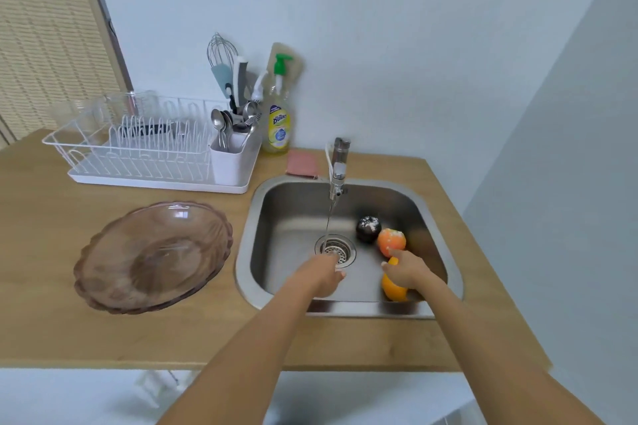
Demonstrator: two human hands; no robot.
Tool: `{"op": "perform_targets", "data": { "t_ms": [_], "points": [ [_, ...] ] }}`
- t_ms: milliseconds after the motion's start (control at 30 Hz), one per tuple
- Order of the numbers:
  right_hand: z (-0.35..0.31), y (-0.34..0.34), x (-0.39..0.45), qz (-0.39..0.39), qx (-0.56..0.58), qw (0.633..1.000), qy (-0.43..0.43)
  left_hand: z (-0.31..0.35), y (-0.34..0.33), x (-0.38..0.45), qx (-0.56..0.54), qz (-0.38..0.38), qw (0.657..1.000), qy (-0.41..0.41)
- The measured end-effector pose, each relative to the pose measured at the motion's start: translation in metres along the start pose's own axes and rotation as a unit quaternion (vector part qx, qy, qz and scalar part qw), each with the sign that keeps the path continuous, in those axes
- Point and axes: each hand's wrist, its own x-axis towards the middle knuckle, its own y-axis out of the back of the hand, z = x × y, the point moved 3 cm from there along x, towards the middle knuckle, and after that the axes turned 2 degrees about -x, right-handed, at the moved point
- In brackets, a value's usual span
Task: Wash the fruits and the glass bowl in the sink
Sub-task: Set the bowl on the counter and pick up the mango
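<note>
Three fruits lie at the right of the steel sink: a dark round fruit with white foam on it, a red-orange fruit also foamy, and an orange at the front. My right hand rests over the orange, fingers reaching toward the red-orange fruit. My left hand hovers near the drain, fingers loosely extended, holding nothing. Water runs in a thin stream from the tap. The pinkish glass bowl sits on the wooden counter left of the sink.
A white dish rack with a cutlery holder stands at the back left. A yellow dish-soap bottle and a pink sponge sit behind the sink. The counter's front edge runs below my arms. A wall closes the right side.
</note>
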Motion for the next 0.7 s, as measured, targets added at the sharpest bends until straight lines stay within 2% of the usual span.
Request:
{"op": "perform_targets", "data": {
  "t_ms": [167, 433, 700],
  "points": [
    [0.021, 0.002, 0.023, -0.012, -0.007, 0.999, -0.032, 0.009, -0.022, 0.038, 0.026, -0.039, 0.999, 0.001],
    [0.051, -0.005, 0.062, -0.027, 0.077, 0.989, -0.124, 0.024, -0.067, 0.095, 0.051, -0.097, 0.994, -0.008],
    [0.069, -0.016, 0.093, -0.015, 0.133, 0.976, -0.171, 0.043, -0.101, 0.139, -0.037, -0.133, 0.990, 0.000]
  ]
}}
